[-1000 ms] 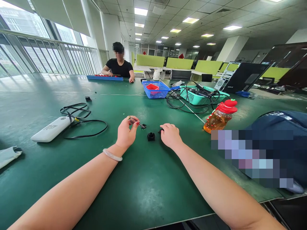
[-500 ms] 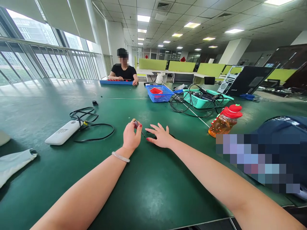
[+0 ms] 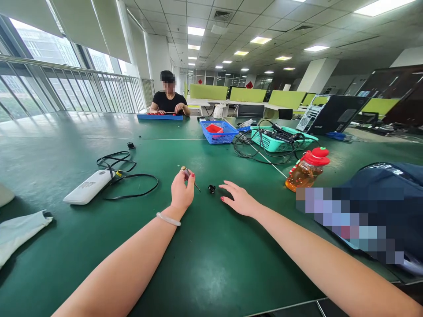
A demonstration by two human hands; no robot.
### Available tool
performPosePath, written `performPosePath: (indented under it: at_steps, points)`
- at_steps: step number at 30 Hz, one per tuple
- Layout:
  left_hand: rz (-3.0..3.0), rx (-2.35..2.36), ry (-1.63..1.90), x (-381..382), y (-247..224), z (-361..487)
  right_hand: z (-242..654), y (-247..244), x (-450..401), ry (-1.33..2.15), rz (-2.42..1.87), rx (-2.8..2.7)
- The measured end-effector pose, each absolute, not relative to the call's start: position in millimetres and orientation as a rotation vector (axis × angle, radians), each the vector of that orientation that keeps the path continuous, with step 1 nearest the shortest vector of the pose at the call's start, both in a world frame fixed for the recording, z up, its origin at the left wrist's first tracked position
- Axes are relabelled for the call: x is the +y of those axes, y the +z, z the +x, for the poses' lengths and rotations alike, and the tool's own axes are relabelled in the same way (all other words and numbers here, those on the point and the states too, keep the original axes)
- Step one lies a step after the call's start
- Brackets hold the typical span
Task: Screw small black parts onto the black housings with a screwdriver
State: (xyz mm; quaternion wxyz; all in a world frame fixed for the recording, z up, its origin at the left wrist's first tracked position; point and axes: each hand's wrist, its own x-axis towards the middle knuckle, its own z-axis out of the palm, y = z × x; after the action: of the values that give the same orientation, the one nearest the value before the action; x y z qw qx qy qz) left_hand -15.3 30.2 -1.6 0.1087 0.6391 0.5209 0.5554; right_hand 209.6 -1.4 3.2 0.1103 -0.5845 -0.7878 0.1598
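Note:
My left hand (image 3: 181, 193) is closed round a small screwdriver (image 3: 186, 172) with a dark reddish handle and a gold-coloured cap. Its thin shaft points right and down, the tip a little above or at the tabletop; I cannot tell which. To the right of that tip, a small heap of tiny black pieces (image 3: 212, 189), perhaps screws, lies on the green table (image 3: 211, 251). My right hand (image 3: 240, 199) is open and palm down just right of the heap, fingers stretched towards it and apart from it.
Left are a white power bank (image 3: 90, 187) and a black cable (image 3: 140, 176). Further back stand a blue basket (image 3: 220, 135) and a green basket (image 3: 277, 144) of cables. A red-lidded bottle (image 3: 306, 171) and dark bag (image 3: 390, 189) are right. A person (image 3: 170, 101) sits opposite.
My right hand has moved right, uncovering the small black heap. My left hand with the screwdriver has hardly moved. The person opposite has raised one hand.

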Motion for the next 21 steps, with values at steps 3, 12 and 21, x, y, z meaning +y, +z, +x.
performPosePath:
  at_steps: [3, 12, 21]
  points:
    - [1.905, 1.521, 1.646, 28.1, -0.9, -17.6, 185.8, 7.7, 6.2, 0.461, -1.763, -2.350]
    - [1.883, 1.505, 1.636, 30.3, -0.9, -20.3, 154.6, 6.5, 14.6, 0.495, -1.757, -2.492]
    - [1.843, 1.474, 1.614, 27.7, -0.4, -20.1, 232.1, -1.3, -40.3, 0.434, -1.766, -2.453]
